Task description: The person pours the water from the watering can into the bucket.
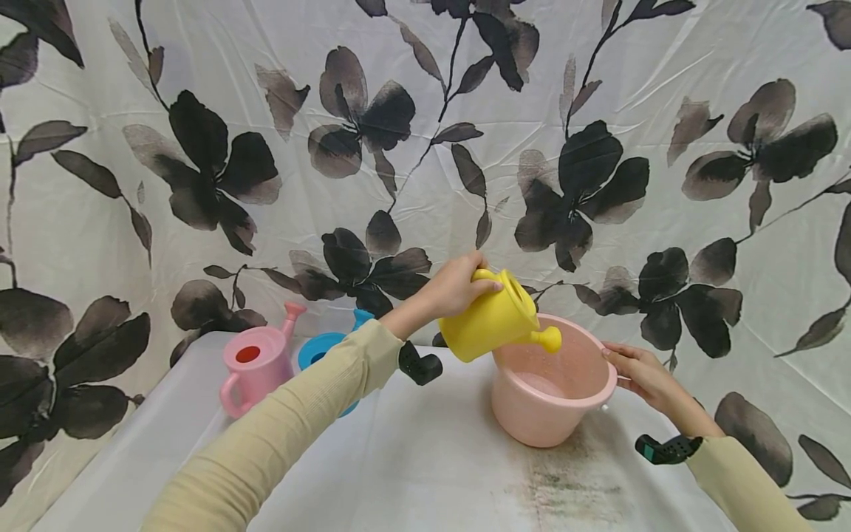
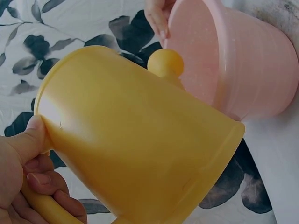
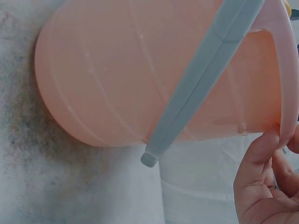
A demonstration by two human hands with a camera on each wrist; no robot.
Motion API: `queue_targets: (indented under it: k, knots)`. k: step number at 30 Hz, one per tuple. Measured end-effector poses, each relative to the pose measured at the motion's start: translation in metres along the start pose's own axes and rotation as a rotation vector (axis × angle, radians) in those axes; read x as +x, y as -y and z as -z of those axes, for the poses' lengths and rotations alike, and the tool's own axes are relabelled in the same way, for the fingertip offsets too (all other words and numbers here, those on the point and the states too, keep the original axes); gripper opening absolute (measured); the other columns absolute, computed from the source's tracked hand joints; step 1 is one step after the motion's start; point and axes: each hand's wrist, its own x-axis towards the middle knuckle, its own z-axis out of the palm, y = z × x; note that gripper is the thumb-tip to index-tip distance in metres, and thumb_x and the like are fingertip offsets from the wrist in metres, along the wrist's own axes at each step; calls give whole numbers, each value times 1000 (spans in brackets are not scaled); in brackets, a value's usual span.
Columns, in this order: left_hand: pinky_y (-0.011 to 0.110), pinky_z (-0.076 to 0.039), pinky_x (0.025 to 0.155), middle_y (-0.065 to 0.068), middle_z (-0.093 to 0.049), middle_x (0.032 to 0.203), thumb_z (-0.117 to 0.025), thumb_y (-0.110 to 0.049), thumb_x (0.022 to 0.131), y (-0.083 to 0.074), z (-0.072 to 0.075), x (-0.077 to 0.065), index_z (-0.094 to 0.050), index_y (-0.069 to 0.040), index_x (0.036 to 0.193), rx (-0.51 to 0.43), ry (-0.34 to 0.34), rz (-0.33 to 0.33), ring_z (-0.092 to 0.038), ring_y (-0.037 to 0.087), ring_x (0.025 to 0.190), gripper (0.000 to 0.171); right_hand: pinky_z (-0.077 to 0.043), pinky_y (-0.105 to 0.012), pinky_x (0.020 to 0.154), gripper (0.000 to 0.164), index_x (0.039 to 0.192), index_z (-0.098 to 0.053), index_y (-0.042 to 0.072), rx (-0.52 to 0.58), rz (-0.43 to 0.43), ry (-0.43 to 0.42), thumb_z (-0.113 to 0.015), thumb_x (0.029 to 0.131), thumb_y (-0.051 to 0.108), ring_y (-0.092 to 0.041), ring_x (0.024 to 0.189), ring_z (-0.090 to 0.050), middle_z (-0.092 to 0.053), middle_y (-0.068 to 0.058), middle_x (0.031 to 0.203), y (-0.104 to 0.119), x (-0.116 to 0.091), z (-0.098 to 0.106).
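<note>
Well left of the bucket, a pink watering can stands on the table. Nearer the bucket is a blue watering can, partly behind a sleeve. Next, the left hand's fingers grip a tilted yellow watering can, spout at the bucket's mouth. The right hand pinches the bucket's right rim.

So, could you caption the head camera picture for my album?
Left fingers hold a yellow watering can tilted toward a pink bucket while right fingers grip its rim.

Watering can left of bucket, two cans farther left
</note>
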Motion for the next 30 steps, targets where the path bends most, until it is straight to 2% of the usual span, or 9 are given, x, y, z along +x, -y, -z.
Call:
queue_targets:
  k: [18, 30]
  knots:
    - [21, -41, 64, 5, -50, 86, -58, -27, 96, 3, 0, 1, -53, -5, 109, -6, 5, 2, -49, 16, 76, 25, -53, -26, 89, 68, 147, -21, -10, -15, -13, -13, -40, 102, 38, 0, 101, -56, -30, -32, 148, 2, 0, -1]
    - [20, -40, 64, 4, -50, 86, -58, -26, 97, 3, 0, 0, -53, -5, 108, -7, 0, -8, -48, 16, 76, 24, -54, -24, 87, 67, 146, -22, -11, -3, 7, -5, -40, 103, 37, 5, 97, -55, -32, -32, 147, 2, 0, -1]
